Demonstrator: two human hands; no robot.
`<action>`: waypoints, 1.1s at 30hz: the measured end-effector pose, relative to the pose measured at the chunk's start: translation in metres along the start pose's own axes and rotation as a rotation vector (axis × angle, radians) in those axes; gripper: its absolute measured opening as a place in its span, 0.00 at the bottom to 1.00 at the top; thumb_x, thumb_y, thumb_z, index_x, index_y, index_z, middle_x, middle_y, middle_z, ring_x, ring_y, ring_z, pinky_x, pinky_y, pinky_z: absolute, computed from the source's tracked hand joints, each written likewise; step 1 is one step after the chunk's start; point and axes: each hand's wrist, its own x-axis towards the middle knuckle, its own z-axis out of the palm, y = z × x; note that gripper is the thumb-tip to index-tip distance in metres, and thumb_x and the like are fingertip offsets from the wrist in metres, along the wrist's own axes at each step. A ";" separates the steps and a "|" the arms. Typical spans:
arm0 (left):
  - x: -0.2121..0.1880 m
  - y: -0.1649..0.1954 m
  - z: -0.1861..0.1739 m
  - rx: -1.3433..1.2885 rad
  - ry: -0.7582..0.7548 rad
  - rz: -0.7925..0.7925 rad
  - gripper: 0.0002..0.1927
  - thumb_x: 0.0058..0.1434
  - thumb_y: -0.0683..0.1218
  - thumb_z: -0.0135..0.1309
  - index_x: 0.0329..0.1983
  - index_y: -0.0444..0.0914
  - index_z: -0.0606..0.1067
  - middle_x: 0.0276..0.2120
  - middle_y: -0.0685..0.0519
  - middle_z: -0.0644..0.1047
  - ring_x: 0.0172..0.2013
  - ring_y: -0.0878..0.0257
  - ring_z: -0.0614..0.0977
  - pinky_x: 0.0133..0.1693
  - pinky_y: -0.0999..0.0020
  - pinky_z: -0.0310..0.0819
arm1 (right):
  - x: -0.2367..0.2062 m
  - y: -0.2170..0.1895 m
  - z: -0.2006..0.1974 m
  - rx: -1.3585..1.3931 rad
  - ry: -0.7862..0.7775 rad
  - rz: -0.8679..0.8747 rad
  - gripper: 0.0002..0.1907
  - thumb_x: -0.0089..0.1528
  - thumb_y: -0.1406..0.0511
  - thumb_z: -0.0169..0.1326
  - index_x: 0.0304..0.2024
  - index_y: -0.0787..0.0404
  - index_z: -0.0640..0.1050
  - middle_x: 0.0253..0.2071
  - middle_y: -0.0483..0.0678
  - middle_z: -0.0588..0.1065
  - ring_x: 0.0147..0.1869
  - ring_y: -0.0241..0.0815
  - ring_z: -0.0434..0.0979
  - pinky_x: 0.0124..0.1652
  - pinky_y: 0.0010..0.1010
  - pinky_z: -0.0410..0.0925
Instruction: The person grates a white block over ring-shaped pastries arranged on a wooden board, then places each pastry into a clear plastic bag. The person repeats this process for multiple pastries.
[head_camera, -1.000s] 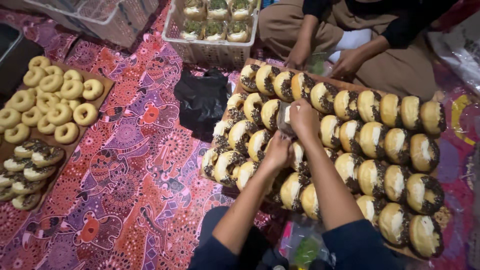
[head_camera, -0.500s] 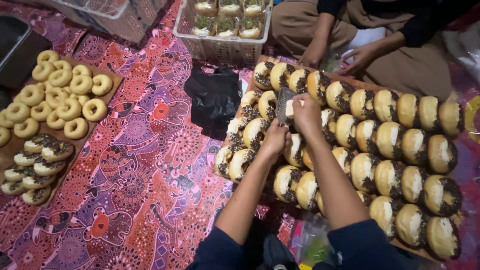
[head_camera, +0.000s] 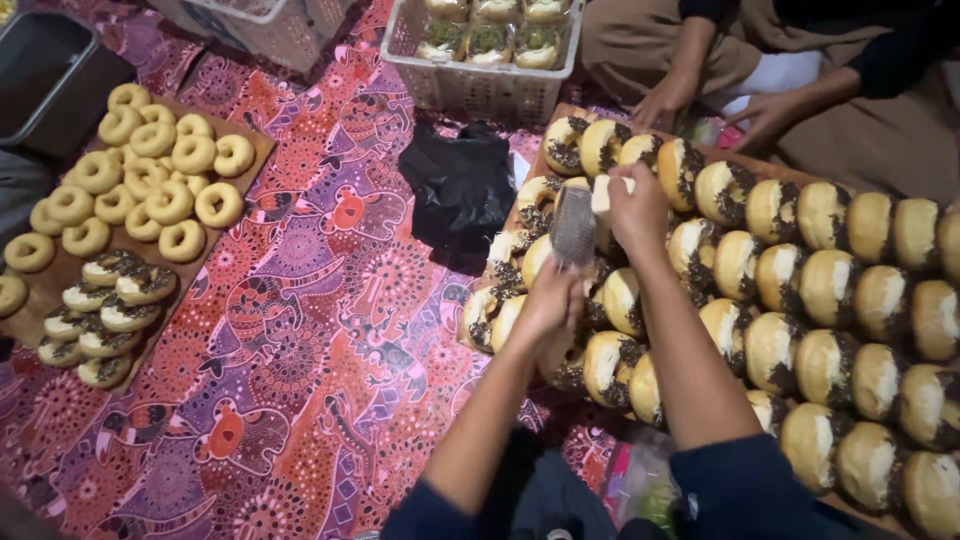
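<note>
My left hand (head_camera: 548, 303) grips the handle of a small metal grater (head_camera: 573, 226) and holds it upright over rows of split, filled donuts (head_camera: 790, 290) with dark sprinkles. These donuts stand on edge on a wooden board (head_camera: 548, 135). My right hand (head_camera: 636, 206) presses a pale block, likely cheese (head_camera: 600, 195), against the grater's right side. Both hands hover above the near-left part of the donut rows.
Another person sits beyond the board, their hands (head_camera: 760, 115) resting by its far edge. A white basket (head_camera: 480, 85) of packed items and a black plastic bag (head_camera: 460, 190) lie on the patterned cloth (head_camera: 300, 330). At the left, a board holds plain ring donuts (head_camera: 150, 170) and topped ones (head_camera: 100, 310).
Both hands have moved farther up the donut rows, and the grater now stands raised with the pale block against it. The camera view has shifted slightly.
</note>
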 end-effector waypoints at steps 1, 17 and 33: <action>0.021 0.008 -0.003 -0.118 -0.007 -0.003 0.08 0.73 0.44 0.38 0.53 0.44 0.65 0.18 0.61 0.63 0.14 0.70 0.62 0.14 0.74 0.55 | 0.003 -0.006 0.006 -0.051 -0.022 0.006 0.16 0.63 0.58 0.51 0.44 0.62 0.80 0.43 0.60 0.81 0.47 0.60 0.82 0.48 0.47 0.71; -0.027 0.009 -0.062 -0.151 0.047 -0.168 0.03 0.74 0.48 0.41 0.44 0.47 0.62 0.19 0.63 0.61 0.15 0.73 0.59 0.15 0.77 0.46 | 0.021 -0.031 0.048 -0.053 -0.092 0.047 0.17 0.64 0.55 0.51 0.43 0.60 0.79 0.41 0.61 0.82 0.46 0.57 0.83 0.48 0.45 0.72; -0.026 0.027 -0.128 -0.153 -0.051 -0.163 0.02 0.73 0.46 0.43 0.46 0.45 0.64 0.20 0.64 0.61 0.17 0.75 0.59 0.16 0.79 0.45 | 0.024 -0.063 0.113 -0.443 -0.264 0.143 0.25 0.68 0.57 0.33 0.66 0.54 0.67 0.52 0.66 0.74 0.52 0.69 0.76 0.50 0.59 0.67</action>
